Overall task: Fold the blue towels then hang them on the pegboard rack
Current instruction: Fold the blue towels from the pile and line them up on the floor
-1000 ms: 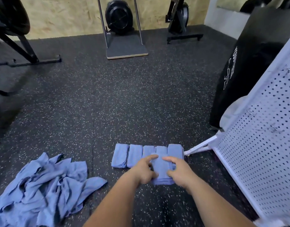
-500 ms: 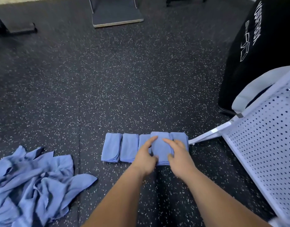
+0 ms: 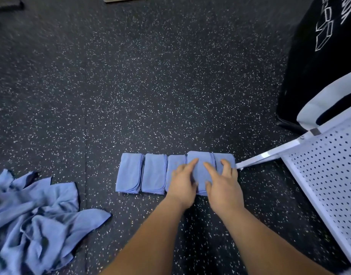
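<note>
Several folded blue towels lie side by side in a row (image 3: pixel 153 173) on the speckled floor. One folded blue towel (image 3: pixel 201 165) lies in that row, second from the right, and both hands hold its sides. My left hand (image 3: pixel 182 182) has its index finger stretched along the towel's top and its thumb at the left edge. My right hand (image 3: pixel 223 184) lies across the towel and its right neighbour, thumb at the towel's near end. A heap of unfolded blue towels (image 3: pixel 34 217) lies at the lower left. The white pegboard rack (image 3: pixel 327 175) leans at the right.
The rack's white foot bar (image 3: pixel 258 158) reaches almost to the right end of the towel row. A black bag with white print (image 3: pixel 319 62) stands behind the rack, with a white cloth (image 3: pixel 321 100) against it. Dark rubber floor (image 3: pixel 151 86) stretches beyond the towels.
The folded towel has been slid away from me into line with the others in the row. Both hands went forward with it. The camera has tipped down and closer.
</note>
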